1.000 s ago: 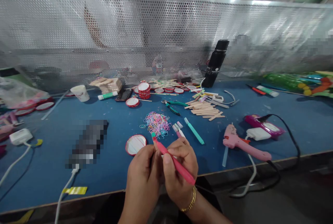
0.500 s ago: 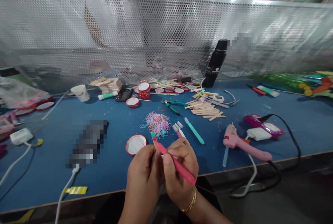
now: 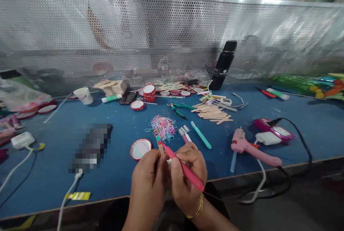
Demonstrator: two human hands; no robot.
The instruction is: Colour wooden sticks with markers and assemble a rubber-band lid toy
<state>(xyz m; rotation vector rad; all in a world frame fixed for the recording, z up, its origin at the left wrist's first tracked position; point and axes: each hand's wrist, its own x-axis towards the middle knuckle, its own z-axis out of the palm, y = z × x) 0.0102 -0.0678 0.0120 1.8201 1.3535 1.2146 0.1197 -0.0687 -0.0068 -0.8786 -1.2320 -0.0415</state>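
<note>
My left hand (image 3: 150, 172) pinches a wooden craft stick (image 3: 161, 147) whose tip is coloured green with a red band below. My right hand (image 3: 189, 173) grips a red marker (image 3: 188, 170), its tip at the edge of the stick near the red band. Just beyond the hands lies a heap of pastel rubber bands (image 3: 162, 128). A round red-rimmed lid (image 3: 141, 149) is left of the stick. Pink and white markers (image 3: 185, 135) and a teal marker (image 3: 201, 135) lie to the right of the heap.
Bare craft sticks (image 3: 213, 112) are piled beside green-handled pliers (image 3: 179, 110). A pink glue gun (image 3: 254, 149) with cables lies at the right. A phone (image 3: 91, 147) is on the left, a black bottle (image 3: 223, 65) at the back. Perforated metal sheet (image 3: 120, 37) closes off the far side.
The red marker and my right hand have shifted slightly right and down. More of the craft stick and its red band now shows. My left hand stays in place.
</note>
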